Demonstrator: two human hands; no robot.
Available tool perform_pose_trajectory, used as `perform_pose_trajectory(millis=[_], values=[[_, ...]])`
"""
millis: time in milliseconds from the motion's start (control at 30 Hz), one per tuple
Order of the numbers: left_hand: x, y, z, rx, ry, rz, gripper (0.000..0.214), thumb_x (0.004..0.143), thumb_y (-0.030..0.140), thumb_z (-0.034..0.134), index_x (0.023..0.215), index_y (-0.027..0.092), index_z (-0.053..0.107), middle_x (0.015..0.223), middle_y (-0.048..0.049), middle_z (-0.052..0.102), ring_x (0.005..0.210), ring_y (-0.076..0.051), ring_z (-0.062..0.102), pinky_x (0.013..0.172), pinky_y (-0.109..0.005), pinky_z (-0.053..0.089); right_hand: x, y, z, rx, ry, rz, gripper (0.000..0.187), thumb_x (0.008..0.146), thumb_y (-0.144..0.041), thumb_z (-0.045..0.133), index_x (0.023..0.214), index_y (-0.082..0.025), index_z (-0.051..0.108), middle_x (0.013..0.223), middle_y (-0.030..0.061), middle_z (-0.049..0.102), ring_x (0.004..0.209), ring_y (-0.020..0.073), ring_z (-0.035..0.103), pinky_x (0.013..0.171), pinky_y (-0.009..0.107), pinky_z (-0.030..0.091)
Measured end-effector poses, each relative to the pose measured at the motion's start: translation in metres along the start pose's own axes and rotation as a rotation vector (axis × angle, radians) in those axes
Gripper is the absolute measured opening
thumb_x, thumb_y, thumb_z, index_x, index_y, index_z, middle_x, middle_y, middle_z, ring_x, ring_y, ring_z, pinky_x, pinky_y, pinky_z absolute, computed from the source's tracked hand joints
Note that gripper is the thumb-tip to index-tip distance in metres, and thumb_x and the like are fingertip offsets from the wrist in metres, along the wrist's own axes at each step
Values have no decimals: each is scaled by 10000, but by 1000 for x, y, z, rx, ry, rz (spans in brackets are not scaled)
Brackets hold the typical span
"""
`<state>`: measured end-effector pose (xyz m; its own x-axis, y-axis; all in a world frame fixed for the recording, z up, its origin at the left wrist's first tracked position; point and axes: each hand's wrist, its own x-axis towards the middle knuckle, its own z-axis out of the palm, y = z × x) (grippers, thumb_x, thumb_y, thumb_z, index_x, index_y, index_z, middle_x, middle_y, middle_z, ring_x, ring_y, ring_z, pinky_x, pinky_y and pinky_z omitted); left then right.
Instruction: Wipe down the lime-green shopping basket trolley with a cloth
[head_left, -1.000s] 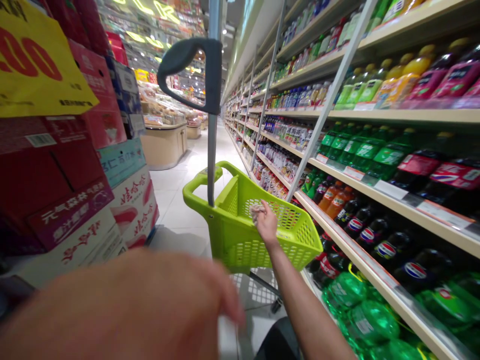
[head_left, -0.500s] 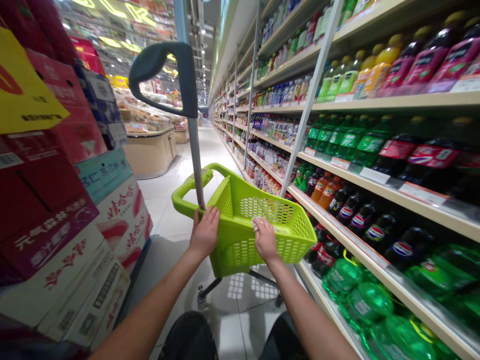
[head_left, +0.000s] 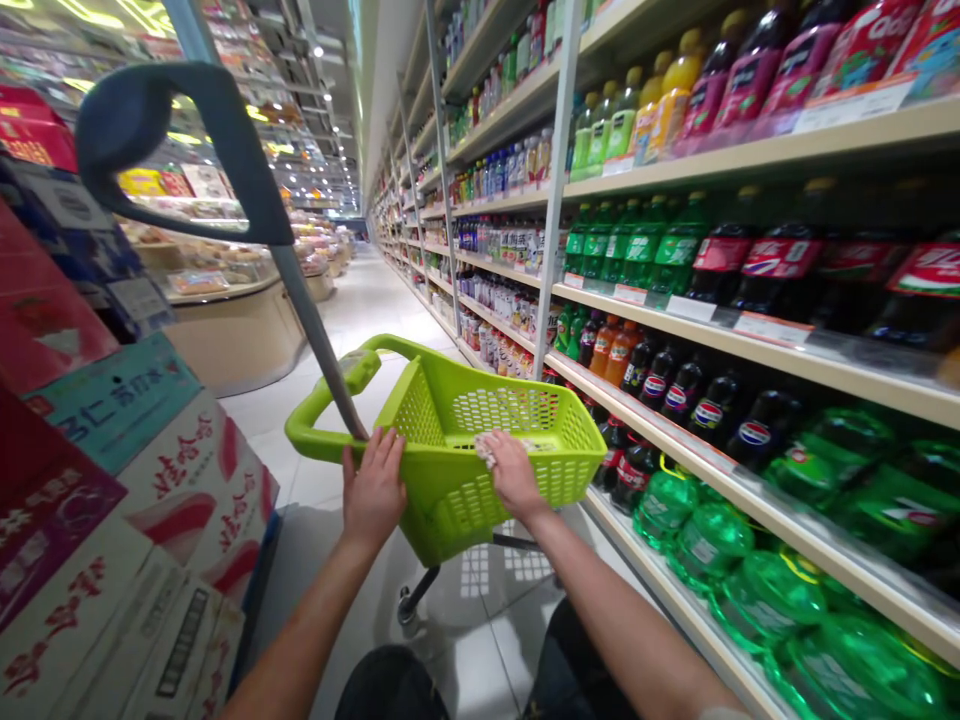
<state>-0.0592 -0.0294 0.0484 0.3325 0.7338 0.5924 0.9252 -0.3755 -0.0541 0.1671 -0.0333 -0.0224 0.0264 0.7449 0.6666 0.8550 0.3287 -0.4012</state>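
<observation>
A bright green plastic shopping basket cart with perforated walls stands in front of me, its grey pull handle rising and leaning to the left. My left hand lies on the cart's near side beside the foot of the handle, fingers stretched up and their tips at the rim. My right hand is closed on a crumpled whitish cloth at the near rim, toward the basket's right part. Part of the cloth is hidden in the fingers. No goods are visible inside the basket.
Shelves of drink bottles run along the right, with large green bottles at the bottom. Stacked drink cartons stand close on the left. A rounded display counter is further back. The tiled aisle stretches ahead.
My view has turned right, so cart, shelves and cartons appear further left. The handle leans more to the left. My right hand still holds the cloth at the rim, with more of it showing.
</observation>
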Motion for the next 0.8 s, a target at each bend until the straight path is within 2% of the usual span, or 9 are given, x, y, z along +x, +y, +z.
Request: perform_pose_trajectory(millis=[67, 133, 200, 300, 367, 467, 600, 700, 800], values=[[0, 5, 0, 10, -6, -8, 494, 724, 121, 357, 1201, 107, 483, 1304, -98, 460, 1269, -245, 310, 1071, -494, 51, -16, 40, -19, -70, 102, 77, 458, 734, -39, 340, 1126, -147, 551, 1202, 108, 519, 1185, 210, 385, 1008, 443, 305], [2, 15, 3, 4, -36, 23, 500, 718, 126, 369, 1204, 111, 485, 1311, -96, 451, 1278, -256, 290, 1064, -515, 59, -23, 57, -25, -133, 198, 155, 454, 730, -40, 331, 1110, -137, 557, 1204, 122, 509, 1209, 225, 352, 1009, 467, 291], [4, 27, 7, -17, -91, 89, 508, 708, 113, 372, 1200, 137, 494, 1308, -81, 458, 1276, -253, 295, 1057, -533, 66, -21, 52, -19, -151, 202, 147, 434, 746, -46, 326, 1105, -117, 560, 1211, 141, 500, 1221, 231, 338, 1012, 468, 288], [6, 42, 14, -43, -139, 132, 524, 697, 95, 372, 1201, 170, 496, 1299, -65, 470, 1263, -241, 321, 1052, -548, 72, -11, 31, -4, -122, 73, -17, 413, 781, -62, 333, 1126, -125, 551, 1236, 128, 492, 1229, 214, 336, 1026, 440, 285], [6, 45, 17, -44, -135, 126, 533, 696, 92, 374, 1211, 172, 486, 1300, -64, 469, 1263, -241, 320, 1050, -551, 76, -9, 35, -8, -125, 11, -83, 417, 786, -65, 338, 1142, -136, 542, 1236, 118, 501, 1225, 205, 347, 1031, 430, 286], [5, 44, 19, -42, -128, 137, 545, 695, 88, 372, 1224, 173, 473, 1306, -60, 462, 1268, -236, 311, 1055, -544, 71, -19, 81, -39, -198, 22, 11, 417, 770, -59, 335, 1113, -122, 563, 1200, 137, 531, 1202, 217, 382, 1009, 439, 318], [3, 46, 22, -27, -109, 120, 544, 698, 99, 371, 1232, 156, 464, 1316, -77, 449, 1279, -243, 288, 1051, -549, 71, -43, 143, -73, -293, 169, 244, 400, 764, -91, 347, 1096, -102, 569, 1180, 161, 537, 1170, 248, 417, 979, 483, 341], [2, 52, 26, -21, -105, 113, 541, 703, 106, 371, 1234, 150, 461, 1332, -87, 428, 1287, -249, 269, 1046, -557, 72, -51, 134, -57, -281, 213, 257, 441, 760, -77, 319, 1134, -112, 548, 1217, 142, 513, 1195, 225, 398, 984, 458, 355], [2, 53, 28, -23, -116, 122, 551, 699, 102, 375, 1242, 155, 452, 1340, -85, 417, 1288, -247, 265, 1046, -557, 69, -49, 102, -29, -207, 177, 99, 482, 753, -51, 303, 1174, -131, 525, 1265, 122, 479, 1238, 196, 349, 1013, 429, 334]])
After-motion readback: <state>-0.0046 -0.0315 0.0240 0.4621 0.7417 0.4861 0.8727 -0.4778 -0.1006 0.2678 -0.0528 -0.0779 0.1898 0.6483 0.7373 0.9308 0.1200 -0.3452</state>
